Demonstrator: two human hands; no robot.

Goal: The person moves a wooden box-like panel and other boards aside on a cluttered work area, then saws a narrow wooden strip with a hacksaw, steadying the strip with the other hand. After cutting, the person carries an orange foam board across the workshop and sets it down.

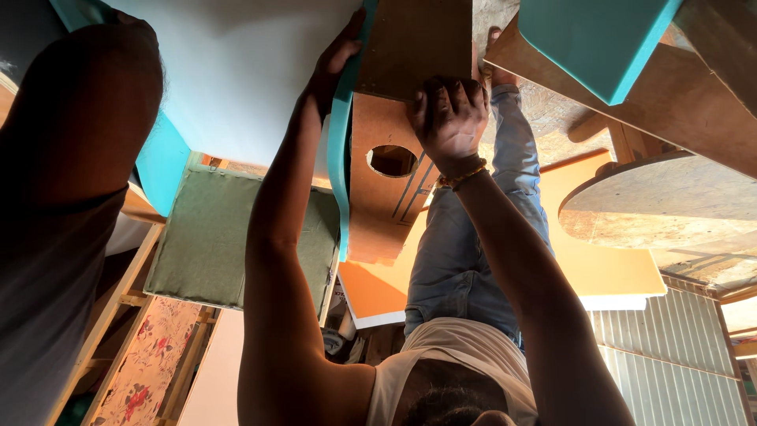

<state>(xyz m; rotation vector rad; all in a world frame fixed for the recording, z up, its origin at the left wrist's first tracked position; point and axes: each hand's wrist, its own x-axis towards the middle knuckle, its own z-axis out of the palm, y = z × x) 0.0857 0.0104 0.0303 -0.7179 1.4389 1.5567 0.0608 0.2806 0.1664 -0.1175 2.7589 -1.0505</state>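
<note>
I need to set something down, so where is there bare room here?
The white foam face lies bare between your left arm and the co-worker's hand. The orange panel right of the jeans leg is free too. It is crowded at the holed wooden board, gripped by the other hand.

Foam sheet [341, 158] left of plywood panel [386, 189]

Teal foam slab [341, 158]: soft, matt, smooth cut edge. Plywood panel [386, 197] with round hole: bare wood, matt, faint grain. Chipboard sheets [670, 197]: coarse, flaky surface. Green cushion [205, 237]: woven cloth, matt. Jeans [465, 260]: faded denim. Corrugated sheet [670, 347]: ribbed metal, dull. Floral fabric [150, 355]: printed cloth.
</note>
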